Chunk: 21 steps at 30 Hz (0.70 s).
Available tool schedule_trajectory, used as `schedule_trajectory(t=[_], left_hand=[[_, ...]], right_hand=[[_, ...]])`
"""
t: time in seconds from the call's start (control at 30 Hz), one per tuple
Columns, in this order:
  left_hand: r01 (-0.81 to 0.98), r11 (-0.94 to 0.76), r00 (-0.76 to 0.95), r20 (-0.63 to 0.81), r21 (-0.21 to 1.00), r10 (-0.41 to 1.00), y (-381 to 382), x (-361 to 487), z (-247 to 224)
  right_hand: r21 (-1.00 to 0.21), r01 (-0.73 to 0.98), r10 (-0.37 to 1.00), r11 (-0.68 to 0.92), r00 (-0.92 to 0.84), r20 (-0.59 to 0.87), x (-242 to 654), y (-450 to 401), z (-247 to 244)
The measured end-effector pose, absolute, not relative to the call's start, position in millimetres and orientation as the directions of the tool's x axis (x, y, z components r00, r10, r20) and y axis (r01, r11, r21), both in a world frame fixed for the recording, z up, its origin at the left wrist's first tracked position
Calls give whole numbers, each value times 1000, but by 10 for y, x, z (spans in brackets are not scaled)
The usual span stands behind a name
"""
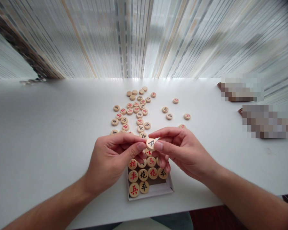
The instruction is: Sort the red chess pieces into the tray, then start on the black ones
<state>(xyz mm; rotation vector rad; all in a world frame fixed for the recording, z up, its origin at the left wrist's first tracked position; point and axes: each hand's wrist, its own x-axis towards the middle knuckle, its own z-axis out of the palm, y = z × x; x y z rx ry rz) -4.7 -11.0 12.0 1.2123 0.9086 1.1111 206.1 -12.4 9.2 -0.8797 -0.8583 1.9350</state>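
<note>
A round wooden Chinese chess piece with a black character is held up between both hands. My right hand pinches its right edge between thumb and fingers. My left hand has its thumb and forefinger closed at the piece's left edge. Just below them sits a shallow white cardboard box, holding rows of pieces with red or black characters. A red-marked piece and a black-marked piece lie in its nearest row, with bare box floor to their right. My hands partly hide the far rows.
Many loose chess pieces are scattered on the white table beyond my hands, some showing blank faces. Two blurred-out brown objects lie at the right. A striped curtain hangs along the table's far edge.
</note>
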Motion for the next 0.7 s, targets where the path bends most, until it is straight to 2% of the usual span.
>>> schedule_trajectory(t=[0.23, 0.43, 0.7], left_hand=[[-181, 80, 280, -27, 980, 960, -103, -33, 105], [-175, 78, 291, -25, 982, 956, -102, -25, 112], [-131, 28, 295, 12, 991, 955, -98, -32, 79]], right_hand=[[-907, -347, 939, -240, -322, -125, 2033, -166, 102], [-887, -398, 928, -233, -363, -81, 2040, -144, 95], [-932, -306, 945, -194, -313, -94, 2006, -170, 139]])
